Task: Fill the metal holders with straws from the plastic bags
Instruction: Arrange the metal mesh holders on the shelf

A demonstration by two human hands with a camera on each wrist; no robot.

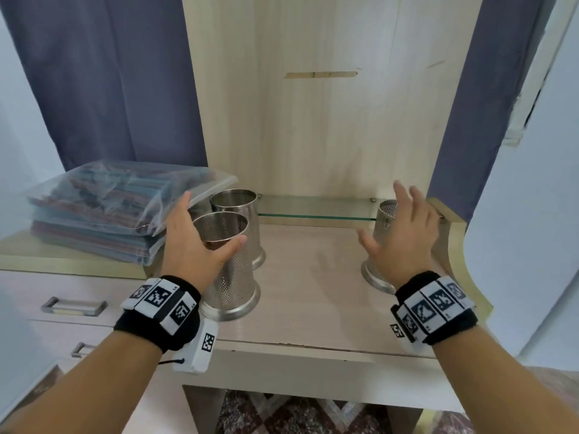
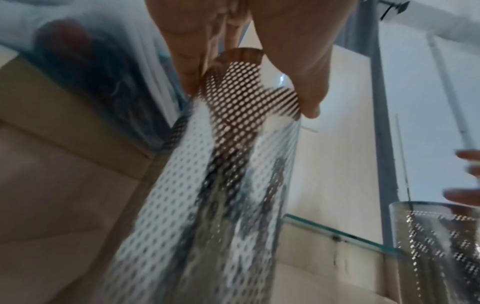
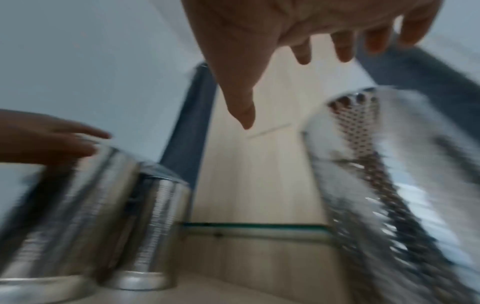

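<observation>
Left hand (image 1: 191, 242) spread around the rim of the near holder (image 1: 230, 270), thumb and fingers either side, grip unclear. Right hand (image 1: 404, 233) spread, empty, beside the right holder (image 1: 380, 245). Bags of straws (image 1: 116, 208) lie flat left of the near holder, straws' long axis sideways; left hand nearer.

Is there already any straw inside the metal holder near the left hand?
No, the nearest metal holder shows only a bare inside; the straws remain in the plastic bags.
</observation>
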